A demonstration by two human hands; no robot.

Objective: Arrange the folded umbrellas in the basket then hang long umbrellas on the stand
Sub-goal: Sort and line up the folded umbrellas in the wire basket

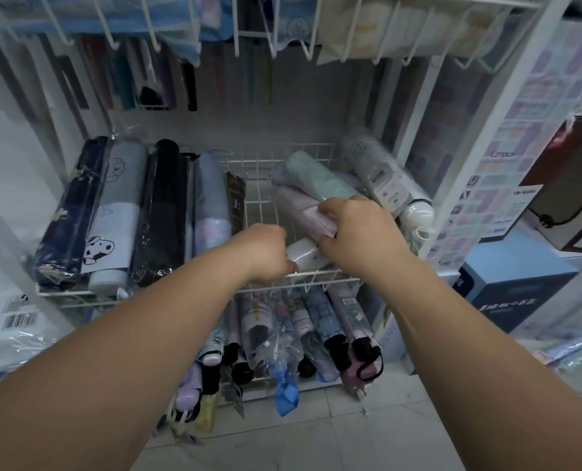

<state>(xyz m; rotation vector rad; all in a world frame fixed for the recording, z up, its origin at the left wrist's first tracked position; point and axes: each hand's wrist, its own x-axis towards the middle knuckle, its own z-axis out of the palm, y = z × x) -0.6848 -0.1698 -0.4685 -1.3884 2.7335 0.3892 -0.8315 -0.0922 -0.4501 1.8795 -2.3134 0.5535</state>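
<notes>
A white wire basket [259, 202] on the rack holds folded umbrellas. Several wrapped ones lie side by side at its left, among them a navy one [70, 215] and a black one [162, 212]. At its right lies a loose pile with a mint umbrella [316, 180], a pale pink umbrella [300, 207] and a clear-wrapped grey one [381, 175]. My right hand [357, 232] grips the pink umbrella near its handle end. My left hand [266, 254] is curled against the white handle [303, 254] at the basket's front; its fingers are hidden.
A lower wire basket [320, 384] holds several more folded umbrellas, handles pointing out over the tiled floor. Long umbrellas [153, 79] hang behind the upper wire shelf [276, 45]. Boxes [507, 294] stand at the right, wrapped packages at the left.
</notes>
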